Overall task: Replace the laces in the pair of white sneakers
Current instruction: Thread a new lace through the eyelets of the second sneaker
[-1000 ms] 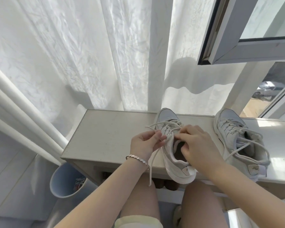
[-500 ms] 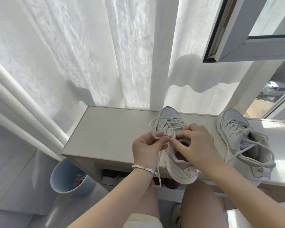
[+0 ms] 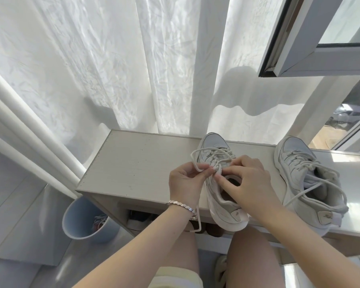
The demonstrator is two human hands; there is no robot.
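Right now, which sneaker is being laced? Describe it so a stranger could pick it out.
On the pale cabinet top below the white curtain stand two sneakers. It is the left sneaker, heel over the front edge. Unlike the right sneaker, it has the left hand and right hand pinching its lace.

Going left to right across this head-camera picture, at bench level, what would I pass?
Pale blue bin → left hand → right hand → second sneaker. The sneaker between the hands, whose lace both pinch, overlaps them, so it's left out.
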